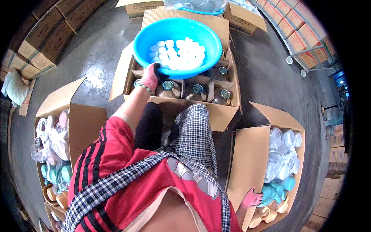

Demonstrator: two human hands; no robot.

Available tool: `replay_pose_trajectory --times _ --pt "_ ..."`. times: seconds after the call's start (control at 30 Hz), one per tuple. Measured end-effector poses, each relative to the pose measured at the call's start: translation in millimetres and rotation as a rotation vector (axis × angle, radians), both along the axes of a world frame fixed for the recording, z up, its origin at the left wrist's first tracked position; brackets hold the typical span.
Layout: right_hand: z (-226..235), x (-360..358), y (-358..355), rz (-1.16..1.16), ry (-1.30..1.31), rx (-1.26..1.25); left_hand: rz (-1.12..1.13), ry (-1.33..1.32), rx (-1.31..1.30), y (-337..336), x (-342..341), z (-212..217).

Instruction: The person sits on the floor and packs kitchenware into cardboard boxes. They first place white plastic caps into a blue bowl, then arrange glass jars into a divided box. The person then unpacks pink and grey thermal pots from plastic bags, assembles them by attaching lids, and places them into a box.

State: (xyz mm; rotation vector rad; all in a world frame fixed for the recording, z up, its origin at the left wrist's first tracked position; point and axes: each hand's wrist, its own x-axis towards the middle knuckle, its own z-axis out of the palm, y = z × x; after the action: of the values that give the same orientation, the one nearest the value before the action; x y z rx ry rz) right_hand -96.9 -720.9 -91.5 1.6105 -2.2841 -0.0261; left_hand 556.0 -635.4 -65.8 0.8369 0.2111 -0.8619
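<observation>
Gloved hands working among open cartons
Left hand is gripping the blue basin rim; right hand is spreading released beside teal jug lids

A basin of caps sat on the far part of an open carton directly ahead of the person. Bottles stood in the carton's divided cells, nearer than the basin. The left hand rested at the basin's near rim, above the cells. A second open carton stood to the person's left, holding bagged items and stacked parts. A third carton stood to the right; the right hand reached into its near end. Stacked boxes lined the far left.
</observation>
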Motion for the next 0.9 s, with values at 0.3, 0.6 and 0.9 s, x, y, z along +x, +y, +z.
replay_pose_trajectory --times 0.3,0.6,0.9 --pt "7 93 -2 0.520 -0.219 -0.034 0.329 -0.251 -0.048 246 21 43" --pt "36 378 64 1.539 -0.779 0.515 0.795 -0.299 0.206 459 -23 35" --pt "20 428 90 1.692 -0.486 0.444 1.077 -0.242 0.217 550 -74 51"
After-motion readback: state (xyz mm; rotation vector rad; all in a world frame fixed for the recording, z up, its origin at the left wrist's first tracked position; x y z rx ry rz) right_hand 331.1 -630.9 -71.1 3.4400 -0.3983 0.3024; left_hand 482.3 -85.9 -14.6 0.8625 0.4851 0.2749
